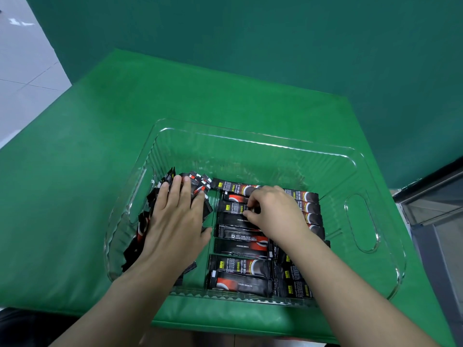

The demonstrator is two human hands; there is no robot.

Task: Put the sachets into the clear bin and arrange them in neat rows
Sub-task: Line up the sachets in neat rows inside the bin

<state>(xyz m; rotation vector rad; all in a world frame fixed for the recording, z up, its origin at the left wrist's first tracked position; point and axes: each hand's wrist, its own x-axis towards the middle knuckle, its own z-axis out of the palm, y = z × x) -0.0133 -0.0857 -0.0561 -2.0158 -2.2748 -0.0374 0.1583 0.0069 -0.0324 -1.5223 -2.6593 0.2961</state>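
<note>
Progress: sachets all appear to be in the bin already; none seen loose on the bench. So step 1 looks done, arranging approx. half done (judgement).

Bin contents: R side = one row of sachets lying flat, crosswise, stacked near-to-far, fairly neat; a few more at near R corner, partly hidden by the forearm. L side = loose heap, sachets tilted and fanned against L wall, not yet in rows. Far part of bin floor bare.

Hands: well apart. L hand flat, fingers straight, pressing down on the heap. R hand over mid row, fingertips curled, pinching a sachet end; exact one hard to tell.

Left to do: sort L heap into a 2nd row, square up edges.
</note>
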